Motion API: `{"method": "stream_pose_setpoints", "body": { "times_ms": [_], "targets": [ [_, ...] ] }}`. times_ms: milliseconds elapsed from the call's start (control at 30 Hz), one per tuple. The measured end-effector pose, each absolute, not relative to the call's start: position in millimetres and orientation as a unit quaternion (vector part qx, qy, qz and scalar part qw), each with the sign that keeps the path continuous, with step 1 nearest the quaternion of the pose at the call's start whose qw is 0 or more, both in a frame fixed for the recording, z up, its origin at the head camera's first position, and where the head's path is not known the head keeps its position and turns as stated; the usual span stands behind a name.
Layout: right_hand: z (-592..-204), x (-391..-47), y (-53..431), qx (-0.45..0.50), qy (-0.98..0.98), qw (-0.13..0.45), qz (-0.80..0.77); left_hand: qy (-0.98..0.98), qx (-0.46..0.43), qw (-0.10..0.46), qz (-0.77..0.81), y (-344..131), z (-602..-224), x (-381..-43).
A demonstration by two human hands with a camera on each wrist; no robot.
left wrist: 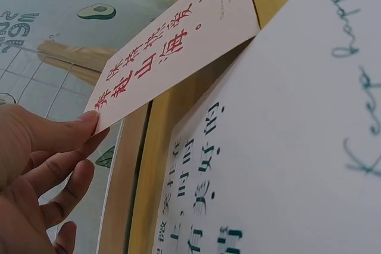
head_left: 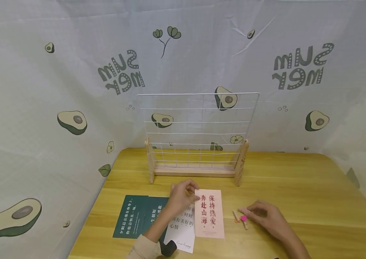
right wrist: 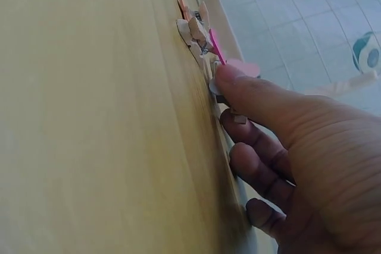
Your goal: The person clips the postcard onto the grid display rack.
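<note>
In the head view my left hand (head_left: 180, 198) pinches the upper left corner of a pink card (head_left: 210, 230) with red Chinese characters. The left wrist view shows thumb and finger on that corner, the card (left wrist: 161, 57) tilted up at this end. A white card (head_left: 181, 237) with dark writing lies just left of it, partly under my arm. Between thumb and finger, my right hand (head_left: 268, 218) holds a small wooden clothespin (head_left: 243, 211); a pale pink heart (right wrist: 245, 68) shows at its tip. Beside it on the table lie a few more mini clothespins (right wrist: 196, 31), one with a bright pink heart (head_left: 243, 218).
A white wire grid rack (head_left: 199, 144) stands in a wooden base (head_left: 199, 171) behind the cards. Two dark green cards, one at the far left (head_left: 126, 219) and one next to it (head_left: 156, 205), lie on the wooden table (head_left: 299, 187). An avocado-print cloth (head_left: 183, 64) hangs around the table.
</note>
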State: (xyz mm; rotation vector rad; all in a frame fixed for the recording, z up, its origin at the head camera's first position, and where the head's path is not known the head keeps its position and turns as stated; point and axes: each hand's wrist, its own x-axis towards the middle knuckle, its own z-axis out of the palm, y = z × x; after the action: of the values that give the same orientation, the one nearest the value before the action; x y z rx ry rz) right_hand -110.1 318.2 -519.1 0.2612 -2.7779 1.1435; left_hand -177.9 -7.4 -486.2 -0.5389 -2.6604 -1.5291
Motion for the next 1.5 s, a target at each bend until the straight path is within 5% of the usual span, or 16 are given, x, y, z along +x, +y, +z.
{"method": "stream_pose_setpoints", "body": {
  "times_ms": [233, 600, 933, 1500],
  "targets": [
    [-517, -109, 318, 0.057, -0.922, 0.033, 0.382, -0.857, -0.172, 0.028, -0.486, -11, -485, -180],
    [-521, -109, 319, 0.02, -0.922, 0.081, 0.377, -0.828, -0.201, 0.017, -0.523, -16, -483, -180],
    [-523, -108, 323, -0.009, -0.912, 0.057, 0.406, -0.801, -0.188, -0.008, -0.568, -20, -476, -185],
    [-520, -111, 322, -0.006, -0.889, 0.058, 0.455, -0.789, -0.176, 0.045, -0.587, -45, -454, -193]
  ]
}}
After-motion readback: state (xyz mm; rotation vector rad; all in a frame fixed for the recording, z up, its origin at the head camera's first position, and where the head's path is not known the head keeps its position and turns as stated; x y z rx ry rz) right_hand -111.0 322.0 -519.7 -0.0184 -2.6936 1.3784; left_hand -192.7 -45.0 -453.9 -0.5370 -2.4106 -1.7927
